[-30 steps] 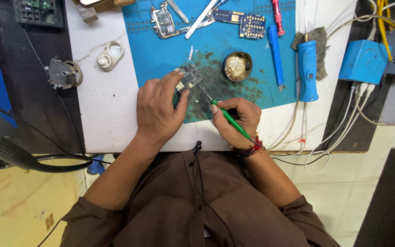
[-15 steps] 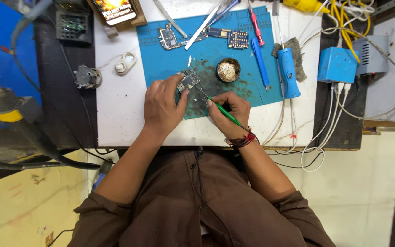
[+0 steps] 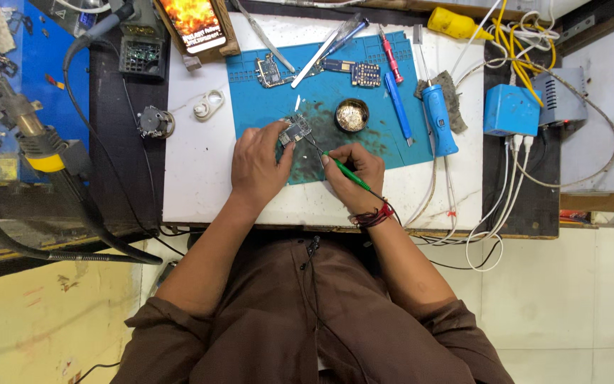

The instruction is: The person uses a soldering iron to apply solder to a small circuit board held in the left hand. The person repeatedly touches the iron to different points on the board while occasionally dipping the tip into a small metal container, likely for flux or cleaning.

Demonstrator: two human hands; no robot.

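Observation:
My left hand (image 3: 259, 165) pinches a small circuit board (image 3: 295, 131) and holds it on the blue work mat (image 3: 381, 153). My right hand (image 3: 355, 172) grips a green-handled tool (image 3: 349, 174) like a pen, its thin metal tip pointing up-left at the board. A round tin of brass wool (image 3: 352, 114) sits just beyond my right hand. Both forearms reach in from the bottom, in brown sleeves.
More circuit boards (image 3: 272, 71), tweezers (image 3: 325, 50), a red screwdriver (image 3: 391, 57) and a blue-handled iron (image 3: 438, 117) lie on the mat. A phone with a lit screen (image 3: 195, 25) stands at the back. Blue boxes (image 3: 510, 109) and cables crowd the right; a hot-air hose (image 3: 44, 153) lies left.
The view has shifted, so the bench sits lower and more to the right in frame. Both hands keep the same grip and stay at the board.

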